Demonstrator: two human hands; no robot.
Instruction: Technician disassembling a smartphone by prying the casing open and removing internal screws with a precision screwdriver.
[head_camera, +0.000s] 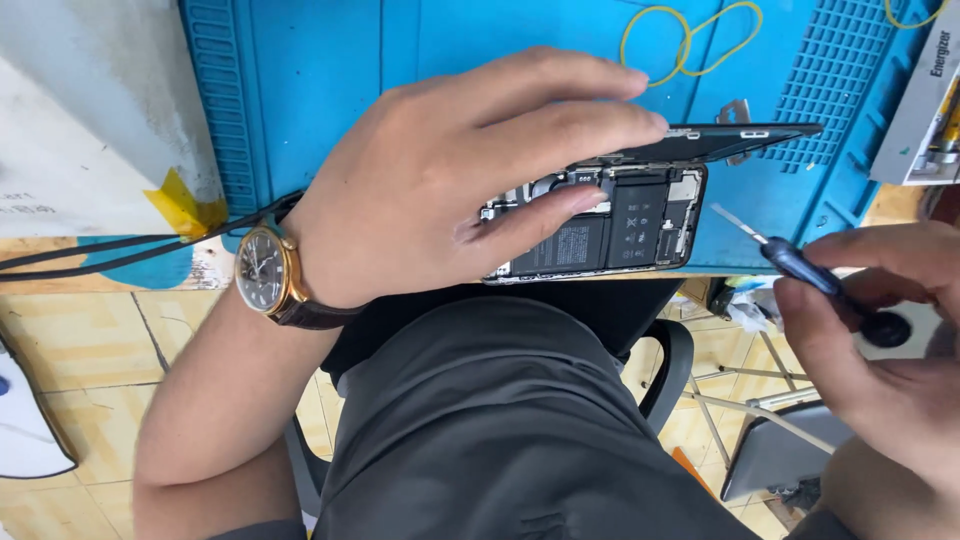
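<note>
An opened smartphone lies at the near edge of a blue work mat, its battery and circuit boards exposed. The phone's screen panel is lifted on one side above the body. My left hand, with a brown-strapped wristwatch, presses down on the phone body and props up the screen with its fingers. My right hand is off the mat's edge to the right and grips a dark blue precision screwdriver, whose thin tip points toward the phone without touching it.
A yellow rubber band lies on the mat at the back. A white box sits at the far right. A black cable runs off to the left. Below are my grey-trousered lap, a chair armrest and a tiled floor.
</note>
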